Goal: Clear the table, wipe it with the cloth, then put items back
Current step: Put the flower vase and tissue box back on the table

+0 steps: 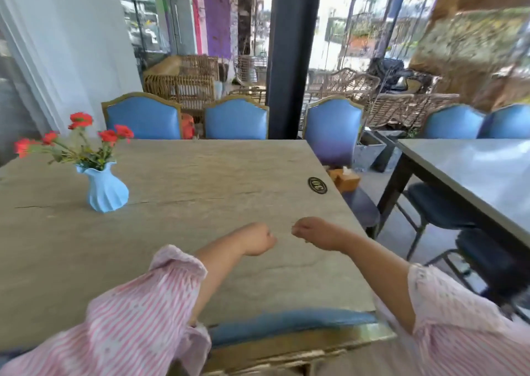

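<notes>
Now, left hand point(259, 239) and right hand point(311, 233) hover curled, empty, over the counter point(200, 169).
Vase point(106, 189), off to their left, probably needs clearing first.

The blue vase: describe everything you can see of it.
The blue vase is pale sky blue and matte, perhaps ceramic or plastic, with twisted ribs, a bulging body, a narrow neck and a flared wavy rim. It stands upright on the left part of the grey-brown table. It holds red flowers on green stems that lean outward. Only the table and the stems touch it.
</notes>
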`<action>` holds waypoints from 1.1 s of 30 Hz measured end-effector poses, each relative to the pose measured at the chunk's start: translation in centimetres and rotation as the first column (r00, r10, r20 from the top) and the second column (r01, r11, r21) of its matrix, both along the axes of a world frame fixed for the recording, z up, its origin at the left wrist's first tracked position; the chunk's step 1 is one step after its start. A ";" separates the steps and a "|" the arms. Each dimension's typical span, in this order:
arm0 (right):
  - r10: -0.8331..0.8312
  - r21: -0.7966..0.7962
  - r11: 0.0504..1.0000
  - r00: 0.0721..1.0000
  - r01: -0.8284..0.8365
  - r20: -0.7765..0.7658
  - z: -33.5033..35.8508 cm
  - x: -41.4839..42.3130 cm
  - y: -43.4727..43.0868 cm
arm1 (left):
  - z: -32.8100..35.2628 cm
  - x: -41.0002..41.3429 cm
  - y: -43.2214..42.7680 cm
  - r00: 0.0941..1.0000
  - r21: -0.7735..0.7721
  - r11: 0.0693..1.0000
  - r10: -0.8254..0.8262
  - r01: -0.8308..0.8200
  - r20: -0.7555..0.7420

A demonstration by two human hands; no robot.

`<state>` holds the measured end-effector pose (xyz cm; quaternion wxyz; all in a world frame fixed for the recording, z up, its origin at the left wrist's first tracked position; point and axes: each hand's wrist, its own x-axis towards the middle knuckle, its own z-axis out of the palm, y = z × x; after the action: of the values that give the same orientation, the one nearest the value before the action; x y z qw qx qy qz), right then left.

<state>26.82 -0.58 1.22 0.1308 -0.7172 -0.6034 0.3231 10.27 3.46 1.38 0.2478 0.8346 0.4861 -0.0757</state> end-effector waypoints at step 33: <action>-0.430 -0.045 0.899 0.860 0.435 -0.276 -14.2 46.4 12.7 | -10.2 46.0 11.8 0.940 -0.224 0.972 0.139 -0.070 0.312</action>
<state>73.18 12.09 -12.93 0.2905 -0.7801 -0.4055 0.3777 56.25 15.26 -8.82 0.4150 0.7777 0.4716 0.0255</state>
